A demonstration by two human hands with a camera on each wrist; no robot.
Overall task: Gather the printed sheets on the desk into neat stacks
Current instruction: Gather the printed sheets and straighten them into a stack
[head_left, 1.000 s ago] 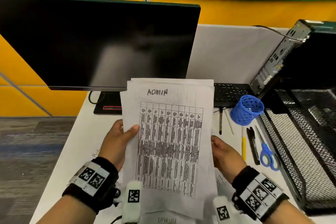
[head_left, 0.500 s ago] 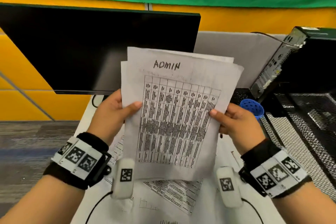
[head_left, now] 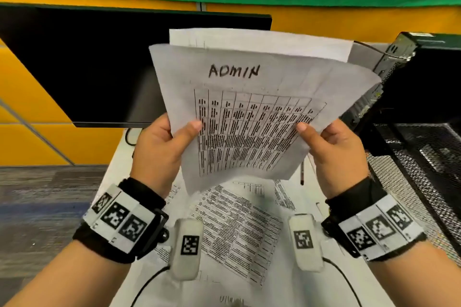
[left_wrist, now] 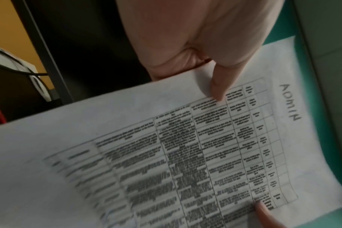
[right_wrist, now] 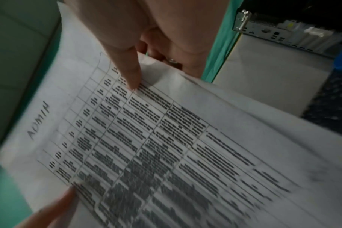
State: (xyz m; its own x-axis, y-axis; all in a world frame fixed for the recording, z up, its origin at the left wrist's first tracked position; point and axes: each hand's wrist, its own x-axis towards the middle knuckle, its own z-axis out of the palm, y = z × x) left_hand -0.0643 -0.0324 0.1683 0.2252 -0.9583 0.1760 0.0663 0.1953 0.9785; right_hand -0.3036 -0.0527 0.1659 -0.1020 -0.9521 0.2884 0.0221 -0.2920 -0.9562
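**Head view: sheets held up over the desk**

Head view: left hand (head_left: 159,149) and right hand (head_left: 334,152) each pinch a side edge of the sheets (head_left: 249,112), raised before the monitor (head_left: 99,67); more printed pages (head_left: 237,229) lie on the desk (head_left: 349,279) below; left wrist view: thumb (left_wrist: 221,83) presses the top page; right wrist view: thumb (right_wrist: 127,72) likewise.

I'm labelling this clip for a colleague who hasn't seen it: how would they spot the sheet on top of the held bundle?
Find the black monitor. In front of it both hands grip a bundle of printed sheets in the air. The front one bears handwritten ADMIN above its table; the loose sheets on the desk show no such word.
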